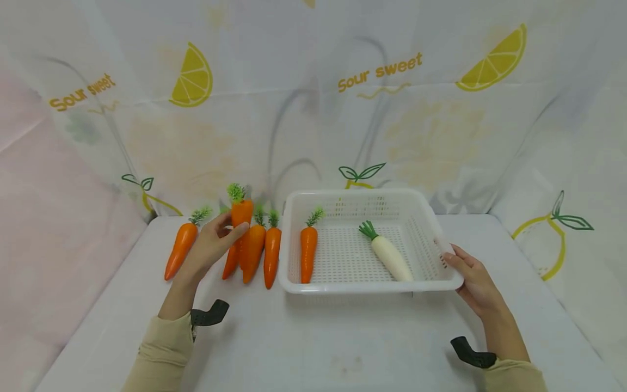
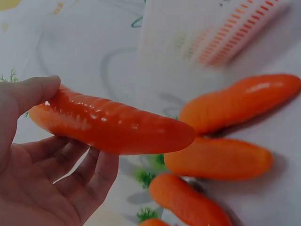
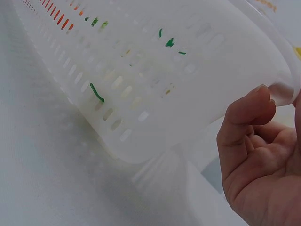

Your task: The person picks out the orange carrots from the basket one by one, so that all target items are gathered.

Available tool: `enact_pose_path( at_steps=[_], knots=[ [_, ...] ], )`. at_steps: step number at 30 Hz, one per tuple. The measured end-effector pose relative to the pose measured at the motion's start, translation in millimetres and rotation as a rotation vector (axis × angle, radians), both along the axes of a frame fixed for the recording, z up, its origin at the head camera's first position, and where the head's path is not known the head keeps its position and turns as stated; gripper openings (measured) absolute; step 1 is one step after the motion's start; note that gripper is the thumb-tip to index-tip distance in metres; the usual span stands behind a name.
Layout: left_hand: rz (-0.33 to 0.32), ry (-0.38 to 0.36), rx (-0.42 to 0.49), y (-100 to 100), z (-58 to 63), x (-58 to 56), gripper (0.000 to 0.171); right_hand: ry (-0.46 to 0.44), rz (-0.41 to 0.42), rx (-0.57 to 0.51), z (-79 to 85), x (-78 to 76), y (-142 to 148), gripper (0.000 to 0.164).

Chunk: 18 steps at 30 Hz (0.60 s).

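My left hand (image 1: 211,242) holds an orange carrot (image 1: 241,211) with a green tuft, thumb on one side and fingers on the other. In the left wrist view this carrot (image 2: 117,123) is raised above the others, its tip pointing right. My right hand (image 1: 477,280) pinches the right rim of a white plastic basket (image 1: 362,287); the right wrist view shows curled fingers (image 3: 251,110) at that rim. Inside the basket, a carrot (image 1: 308,253) lies at the left and a white radish (image 1: 389,257) with a green top lies right of the middle.
Between left hand and basket lie more carrots (image 1: 272,258) on the white table (image 1: 343,343), partly overlapped by the held one. Another carrot (image 1: 181,250) lies left of the left hand. A printed cloth (image 1: 313,125) hangs behind the table.
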<state>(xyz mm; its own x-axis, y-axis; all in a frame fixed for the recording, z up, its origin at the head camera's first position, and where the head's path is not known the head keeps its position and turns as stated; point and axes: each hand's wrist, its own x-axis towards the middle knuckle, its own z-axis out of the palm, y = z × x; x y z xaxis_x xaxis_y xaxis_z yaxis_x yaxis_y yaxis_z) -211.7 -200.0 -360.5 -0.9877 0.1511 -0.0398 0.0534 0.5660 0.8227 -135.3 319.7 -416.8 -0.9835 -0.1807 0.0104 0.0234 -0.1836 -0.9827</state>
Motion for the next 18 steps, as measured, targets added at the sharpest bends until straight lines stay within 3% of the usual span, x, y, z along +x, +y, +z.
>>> enact_pose_path(
  at_steps=[8, 13, 18],
  knots=[
    [0.024, -0.065, -0.223, -36.0, -16.7, 16.1, 0.082, -0.004, -0.012, 0.014, 1.6, 0.8, 1.1, 0.033],
    [0.065, -0.031, -0.299, -44.6, -25.3, 18.5, 0.077, -0.005, -0.007, 0.016, -0.2, 0.4, 1.5, 0.034],
    [0.137, 0.043, -0.381, -45.6, -32.0, 11.6, 0.074, -0.002, 0.0, 0.003, -1.4, 0.3, 0.5, 0.034]
  ],
)
